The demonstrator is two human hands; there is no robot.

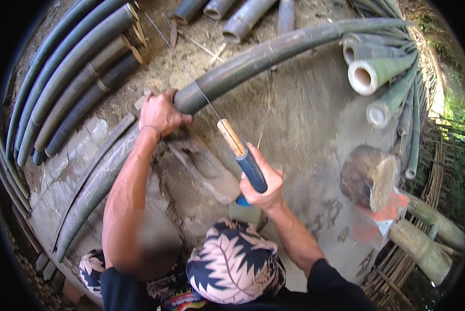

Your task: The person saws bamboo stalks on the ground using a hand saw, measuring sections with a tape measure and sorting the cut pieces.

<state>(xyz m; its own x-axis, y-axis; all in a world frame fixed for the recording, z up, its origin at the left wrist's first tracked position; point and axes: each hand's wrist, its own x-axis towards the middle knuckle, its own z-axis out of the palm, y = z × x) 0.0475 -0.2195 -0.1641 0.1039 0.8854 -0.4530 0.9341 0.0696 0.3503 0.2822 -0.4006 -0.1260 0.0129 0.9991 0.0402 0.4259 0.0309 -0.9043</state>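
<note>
place: outdoor bamboo-working yard, rough open-air workshop
ground: bare packed earth and concrete slab, dust and shavings under the grips
stock: long dark bamboo poles stacked left of the left grip; cut green culms piled up and right of the right grip
workpiece: long bamboo pole laid across the yard, under the left grip
tool: handsaw in the right grip, blade on the pole
block: log stump right of the right grip
edge: split bamboo strips and green foliage far right, sunlit
</note>
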